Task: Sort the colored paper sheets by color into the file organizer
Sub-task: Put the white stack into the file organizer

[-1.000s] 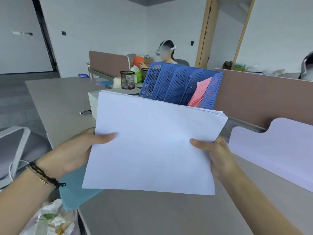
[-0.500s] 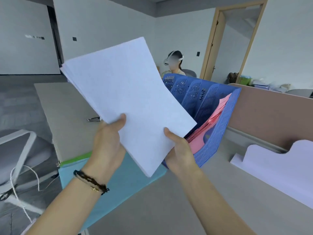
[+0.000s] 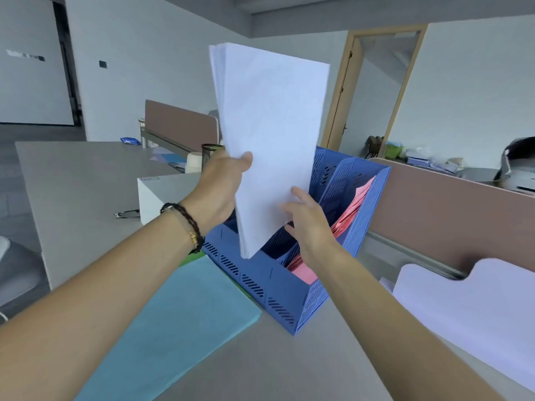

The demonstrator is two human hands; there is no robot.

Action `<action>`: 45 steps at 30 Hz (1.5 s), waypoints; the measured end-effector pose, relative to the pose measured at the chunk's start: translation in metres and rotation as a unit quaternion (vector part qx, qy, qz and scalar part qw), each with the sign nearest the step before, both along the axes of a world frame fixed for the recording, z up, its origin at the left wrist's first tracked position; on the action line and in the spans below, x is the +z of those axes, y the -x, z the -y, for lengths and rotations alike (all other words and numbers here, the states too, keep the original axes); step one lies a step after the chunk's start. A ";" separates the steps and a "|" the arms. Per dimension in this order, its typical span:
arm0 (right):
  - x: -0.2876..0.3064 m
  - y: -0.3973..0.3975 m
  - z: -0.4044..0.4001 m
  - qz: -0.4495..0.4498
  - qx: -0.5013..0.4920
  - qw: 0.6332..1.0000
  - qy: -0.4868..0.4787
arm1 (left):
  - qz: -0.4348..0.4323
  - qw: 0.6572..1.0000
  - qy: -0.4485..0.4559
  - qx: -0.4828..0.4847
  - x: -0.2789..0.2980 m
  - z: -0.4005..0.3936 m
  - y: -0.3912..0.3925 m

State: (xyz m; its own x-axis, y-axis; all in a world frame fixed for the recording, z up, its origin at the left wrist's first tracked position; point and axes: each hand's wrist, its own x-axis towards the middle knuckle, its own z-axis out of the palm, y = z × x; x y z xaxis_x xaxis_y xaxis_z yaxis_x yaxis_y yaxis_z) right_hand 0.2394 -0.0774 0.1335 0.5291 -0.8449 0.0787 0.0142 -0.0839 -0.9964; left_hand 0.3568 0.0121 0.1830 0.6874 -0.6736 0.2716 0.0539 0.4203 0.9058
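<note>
An open-plan office with grey walls and a wood-framed doorway at upper right frames a pale grey desk that runs across the lower half of the picture. At lower left of centre, a stack of light blue paper sheets lies flat on the desk, a sliver of green paper showing at its far edge. Left of centre, the left hand, a dark braided bracelet on its wrist, pinches the left edge of a thick stack of white paper sheets, thumb across the front. The stack stands nearly upright at centre frame, its bottom edge just above or barely inside one of the middle slots of the blue perforated plastic file organizer; which cannot be told. Right of centre, the right hand steadies the stack's lower right corner, fingers spread and relaxed rather than curled. Pink paper sheets already fill the organizer's rightmost slot.

The risk appears to lie in the descent: the stack's top edges are fanned, so loose sheets could catch on a divider and buckle, or slide into the pink slot beside it. Held by one edge only, the stack may also splay if the left pinch loosens before the bottom edge seats.
</note>
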 end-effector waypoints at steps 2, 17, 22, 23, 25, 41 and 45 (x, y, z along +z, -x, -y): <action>0.002 -0.002 0.012 -0.001 0.001 1.000 -0.016 | 0.028 0.999 -0.003 -0.017 -0.002 0.015 0.002; 0.003 -0.012 0.045 0.057 0.005 0.991 -0.121 | 0.169 0.985 -0.040 0.005 -0.035 0.098 0.006; -0.003 -0.015 0.056 0.068 -0.014 0.991 -0.115 | 0.156 0.987 -0.039 -0.009 -0.044 0.110 0.008; -0.007 -0.016 0.056 0.065 -0.017 0.990 -0.120 | 0.153 0.987 -0.048 -0.015 -0.051 0.112 0.008; -0.014 -0.018 0.052 0.056 -0.021 0.989 -0.132 | 0.136 0.988 -0.061 -0.026 -0.068 0.112 0.008; -0.023 -0.012 0.014 0.051 -0.049 0.969 -0.235 | 0.266 0.907 -0.312 -0.099 -0.100 0.099 0.003; -0.032 -0.004 -0.005 0.083 -0.042 0.967 -0.237 | 0.313 0.892 -0.299 -0.127 -0.095 0.074 0.001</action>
